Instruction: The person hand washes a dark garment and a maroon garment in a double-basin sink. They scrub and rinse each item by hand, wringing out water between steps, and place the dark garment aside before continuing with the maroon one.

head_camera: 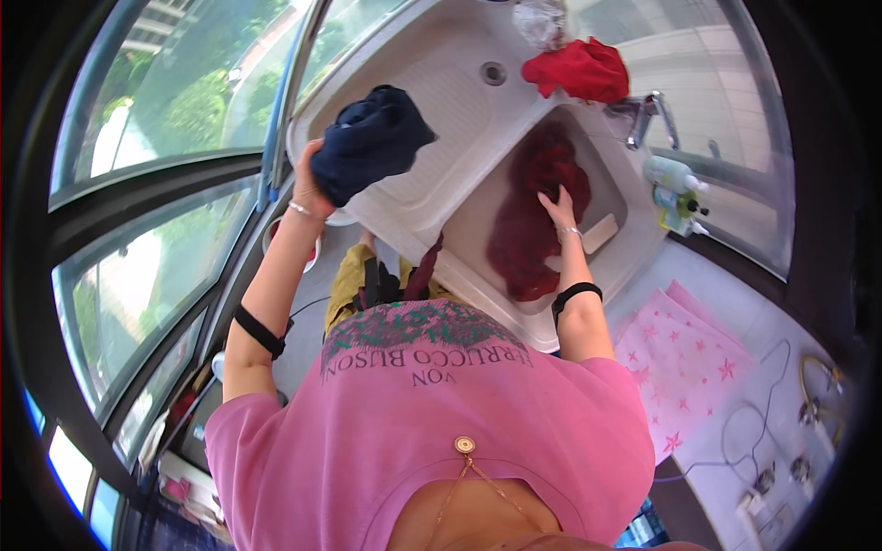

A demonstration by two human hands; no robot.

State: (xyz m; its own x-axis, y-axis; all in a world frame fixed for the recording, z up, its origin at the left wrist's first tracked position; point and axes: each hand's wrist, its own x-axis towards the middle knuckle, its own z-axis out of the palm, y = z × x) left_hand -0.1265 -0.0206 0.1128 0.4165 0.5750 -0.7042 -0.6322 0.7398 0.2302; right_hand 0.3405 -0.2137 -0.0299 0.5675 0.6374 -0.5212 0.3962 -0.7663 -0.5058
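Observation:
My left hand holds a bundled navy-blue cloth up over the near left edge of the washboard side of a white laundry sink. Its fingers are partly hidden behind the cloth. My right hand reaches into the sink's basin, touching a dark red garment that lies soaked in water. Whether the fingers grip the garment I cannot tell. Beside my right wrist a pale, bar-shaped object rests in the basin.
A bright red cloth and a clear plastic bag lie on the sink's far rim. A chrome faucet stands at the right, near plastic bottles. A pink star-patterned cloth hangs right. A bucket stands below left.

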